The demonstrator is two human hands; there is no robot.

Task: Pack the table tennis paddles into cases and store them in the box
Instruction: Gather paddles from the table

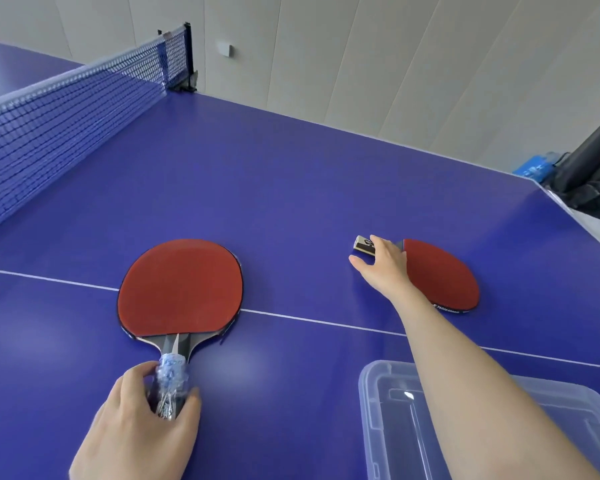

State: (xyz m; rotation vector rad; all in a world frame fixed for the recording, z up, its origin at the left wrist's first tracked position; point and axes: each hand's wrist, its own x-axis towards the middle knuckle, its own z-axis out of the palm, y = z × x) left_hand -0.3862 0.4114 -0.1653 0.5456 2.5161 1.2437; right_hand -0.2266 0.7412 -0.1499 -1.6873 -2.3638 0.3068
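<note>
Clamped around the taped handle of the near paddle, my left hand has fingers and thumb wrapped tight. Its red blade lies flat on the blue table, just ahead of that grip. My right hand curls over the far paddle handle, with the blade lying flat to the right of the grip. I see the clear box behind this grip, beneath my forearm.

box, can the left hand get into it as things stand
Probably not easily: the left hand grips the left paddle by its handle, and the right arm stretches across above the box, partly covering its opening.
</note>
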